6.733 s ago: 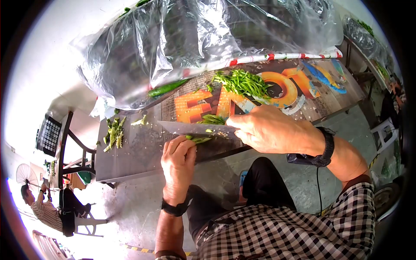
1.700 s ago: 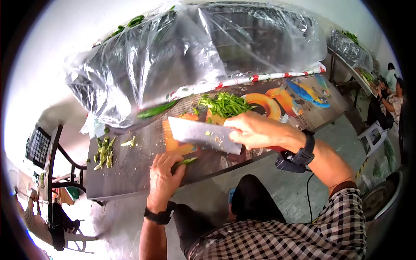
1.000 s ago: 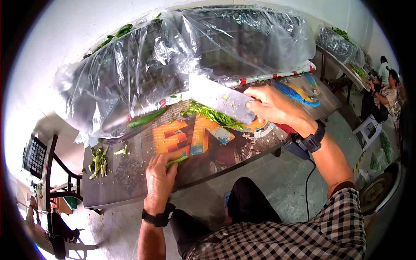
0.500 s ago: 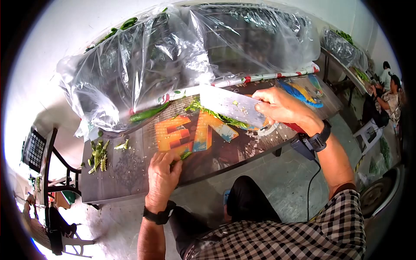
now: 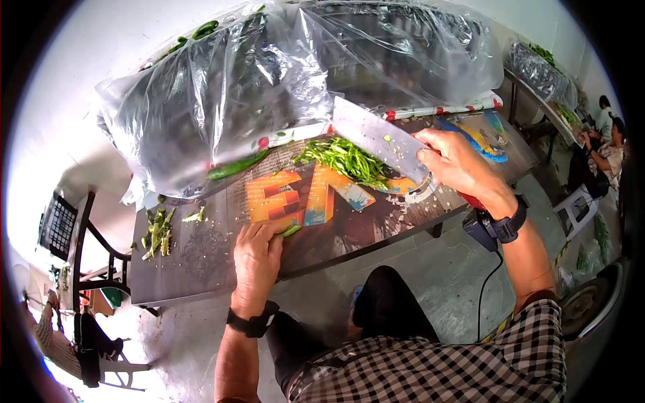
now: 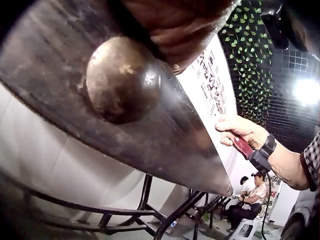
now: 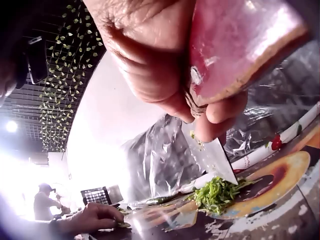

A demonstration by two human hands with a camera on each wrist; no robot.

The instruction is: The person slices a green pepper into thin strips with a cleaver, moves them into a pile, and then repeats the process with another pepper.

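Note:
My right hand (image 5: pixel 451 160) grips a cleaver (image 5: pixel 379 138) by its red handle (image 7: pixel 240 45), which shows close up in the right wrist view. The broad blade is tilted over the table (image 5: pixel 201 255), right beside a heap of sliced green peppers (image 5: pixel 342 160), with small bits stuck to its face. At the near side of the table my left hand (image 5: pixel 256 262) pinches a short green pepper piece (image 5: pixel 291 230) against the tabletop; the fingers hide most of it. In the left wrist view, the right hand (image 6: pixel 242 132) shows past the table edge.
Pale green scraps (image 5: pixel 158 232) lie at the left end. A whole long green pepper (image 5: pixel 236 166) lies by the large plastic-covered pile (image 5: pixel 215 101) along the back. A cable (image 5: pixel 494 282) hangs from my right wrist. People sit at both sides of the room.
The cleaver has gone from beside my left hand to the right and back, over to the sliced heap. It now stands farther right, uncovering more slices. My left hand keeps the pepper piece.

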